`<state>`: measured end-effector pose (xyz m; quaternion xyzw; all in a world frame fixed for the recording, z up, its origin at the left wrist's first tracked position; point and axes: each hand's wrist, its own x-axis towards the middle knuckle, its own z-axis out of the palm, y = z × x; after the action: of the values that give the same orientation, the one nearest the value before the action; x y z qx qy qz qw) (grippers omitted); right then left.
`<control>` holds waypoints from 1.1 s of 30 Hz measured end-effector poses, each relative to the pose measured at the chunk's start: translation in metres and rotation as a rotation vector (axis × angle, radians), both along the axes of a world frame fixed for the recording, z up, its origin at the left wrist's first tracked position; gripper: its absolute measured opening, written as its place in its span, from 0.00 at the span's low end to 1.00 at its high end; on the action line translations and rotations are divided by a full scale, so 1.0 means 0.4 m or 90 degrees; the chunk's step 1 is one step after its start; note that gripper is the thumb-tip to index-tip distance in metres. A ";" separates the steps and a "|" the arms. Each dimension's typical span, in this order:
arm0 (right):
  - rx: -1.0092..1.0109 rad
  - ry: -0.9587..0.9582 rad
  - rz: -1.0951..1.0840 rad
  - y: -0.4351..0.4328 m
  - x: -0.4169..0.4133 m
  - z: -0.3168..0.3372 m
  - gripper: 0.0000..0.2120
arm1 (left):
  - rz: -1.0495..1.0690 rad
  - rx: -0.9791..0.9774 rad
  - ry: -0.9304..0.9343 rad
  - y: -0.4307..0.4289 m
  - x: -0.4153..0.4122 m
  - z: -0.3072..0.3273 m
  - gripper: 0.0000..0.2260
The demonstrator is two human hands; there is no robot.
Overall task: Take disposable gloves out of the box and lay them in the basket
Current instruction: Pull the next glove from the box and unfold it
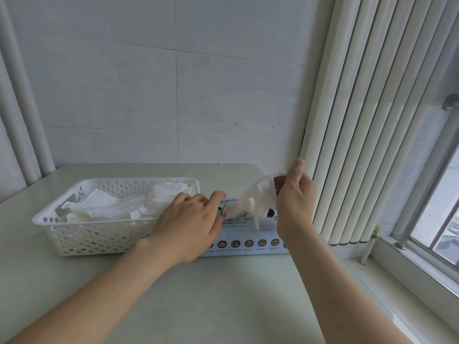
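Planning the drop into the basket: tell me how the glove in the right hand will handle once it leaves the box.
Probably floppy: the glove hangs creased and drooping from the pinch of the right hand toward the box. Likely very light, since a fingertip grip carries it. It may crumple rather than lie flat, like the gloves heaped in the basket.

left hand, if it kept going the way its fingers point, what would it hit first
Most likely the thin translucent white disposable glove that the right hand pinches above the pale blue printed box; depth is unclear.
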<state>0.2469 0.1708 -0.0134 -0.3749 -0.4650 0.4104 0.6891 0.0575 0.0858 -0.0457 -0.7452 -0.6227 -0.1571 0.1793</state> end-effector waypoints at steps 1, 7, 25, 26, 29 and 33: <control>0.012 -0.011 0.033 -0.002 -0.002 0.000 0.28 | -0.002 -0.002 -0.008 0.000 0.000 0.002 0.21; 0.069 -0.149 0.180 -0.049 -0.016 0.019 0.22 | -0.036 0.008 -0.196 -0.025 0.027 0.052 0.32; 0.145 -0.640 -0.005 -0.003 -0.025 -0.054 0.07 | -0.013 0.069 -0.616 0.000 -0.010 0.076 0.13; 0.135 -0.645 -0.013 -0.001 -0.025 -0.057 0.07 | -0.009 0.067 -0.621 -0.001 -0.012 0.076 0.12; 0.148 -0.634 -0.049 0.001 -0.032 -0.063 0.07 | 0.011 0.081 -0.629 -0.007 -0.017 0.082 0.12; 0.230 -0.530 -0.113 -0.016 -0.035 -0.042 0.11 | -0.007 0.124 -0.626 -0.015 -0.025 0.092 0.15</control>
<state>0.2330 0.1643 -0.0304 -0.4200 -0.7323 0.0765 0.5305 0.0477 0.0799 -0.0090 -0.5658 -0.6124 -0.5480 -0.0679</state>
